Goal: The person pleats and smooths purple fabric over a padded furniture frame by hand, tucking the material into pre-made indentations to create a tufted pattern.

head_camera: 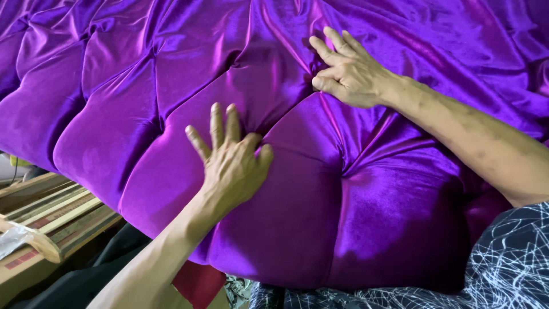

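A large tufted cushion panel covered in shiny purple fabric (143, 86) fills most of the view, with deep folds between its padded diamonds. My left hand (231, 163) lies flat on the fabric near the front, fingers spread, its fingertips pushed into a fold between two pads. My right hand (349, 71) rests further back, fingers apart and pressing the cloth down at a tuft point where several creases meet. Neither hand holds anything.
Wooden slats and boards (51, 220) lie at the lower left below the panel's edge. A red piece of cloth (197, 283) shows beneath the front edge. Dark patterned clothing (509, 263) covers the lower right corner.
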